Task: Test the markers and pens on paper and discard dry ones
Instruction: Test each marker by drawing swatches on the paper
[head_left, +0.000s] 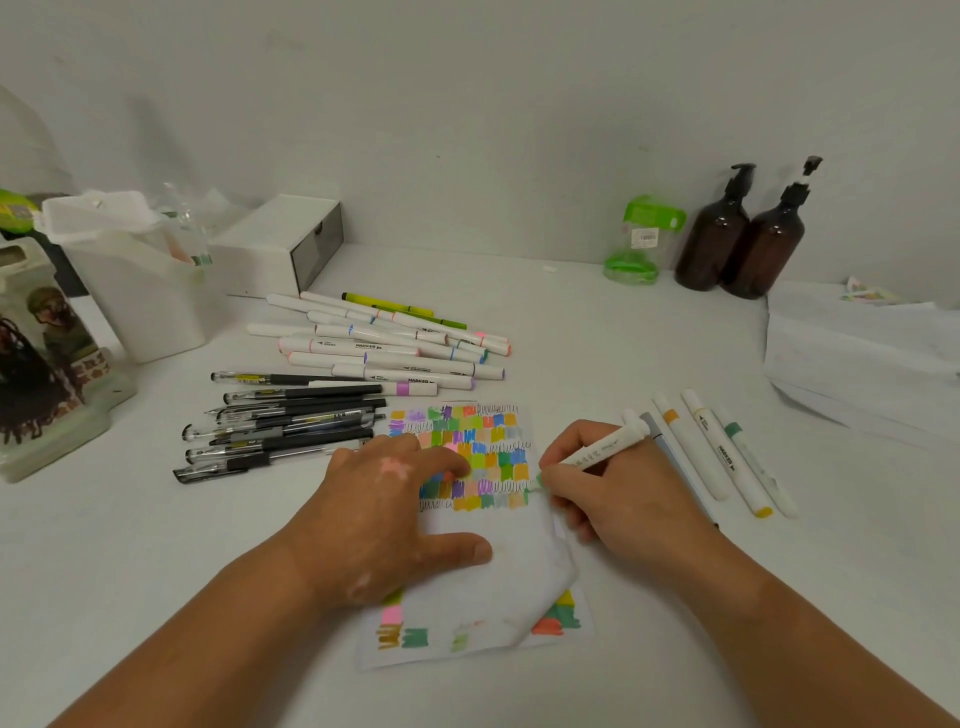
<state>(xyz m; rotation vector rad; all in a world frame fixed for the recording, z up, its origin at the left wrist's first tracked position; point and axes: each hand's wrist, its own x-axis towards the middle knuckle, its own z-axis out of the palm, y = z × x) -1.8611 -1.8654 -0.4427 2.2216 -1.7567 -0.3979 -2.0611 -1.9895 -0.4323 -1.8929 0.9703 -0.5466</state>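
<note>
Head view
Landmark: a white sheet of paper (493, 577) filled with coloured swatches and scribbles lies on the white surface (623, 338). Its near right corner is curled up.
Right hand: the right hand (597, 493) sits at the sheet's right edge. Its grip is clenched pen-fashion round a white-barrelled marker (605, 447), whose green tip is down beside the lowest swatch row.
Left hand: the left hand (384, 499) lies flat on the sheet's left half with the fingers straight and the grip released, pressing the paper down.
Marker handling: it is probably light, stiff and smooth-sided. It is best held low on the barrel near the tip, and the felt point would likely splay under hard pressure.
Sheet handling: it looks thin and limp, apt to slide or curl unless pinned.
Beyond the sheet: a pile of white markers with coloured bands (395, 348) lies past its far edge.
Left of the sheet: a row of black gel pens (280, 421) lies near the left fingertips.
Right of the sheet: several loose white markers (722, 447) lie just beside the right hand. They could roll if nudged.
Farther off: two amber pump bottles (737, 239) and a clear green container (641, 244) stand far beyond the sheet to the right. A white plastic bin (140, 280) stands far beyond it to the left.
</note>
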